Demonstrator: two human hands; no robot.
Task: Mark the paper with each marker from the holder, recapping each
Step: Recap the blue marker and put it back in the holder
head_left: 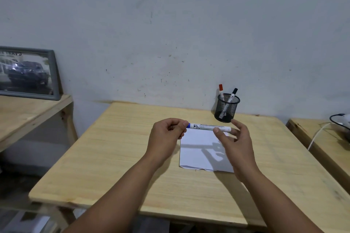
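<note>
A white marker with a blue cap [206, 127] is held level above the white paper [202, 152] on the wooden table [117, 157]. My left hand [166, 138] is closed around its blue cap end. My right hand [233, 142] holds the barrel's other end between thumb and fingers, the remaining fingers spread. The paper shows no marks where visible; my right hand covers its right side. At the table's back stands a black mesh holder [226, 108] with a red-capped marker [221, 91] and a black-capped marker [232, 95] upright in it.
A framed car picture [28, 73] leans on the wall on a lower wooden shelf at the left. Another wooden surface at the right carries a white cable [318, 134] and a dark device at the frame edge. The wall runs directly behind the table.
</note>
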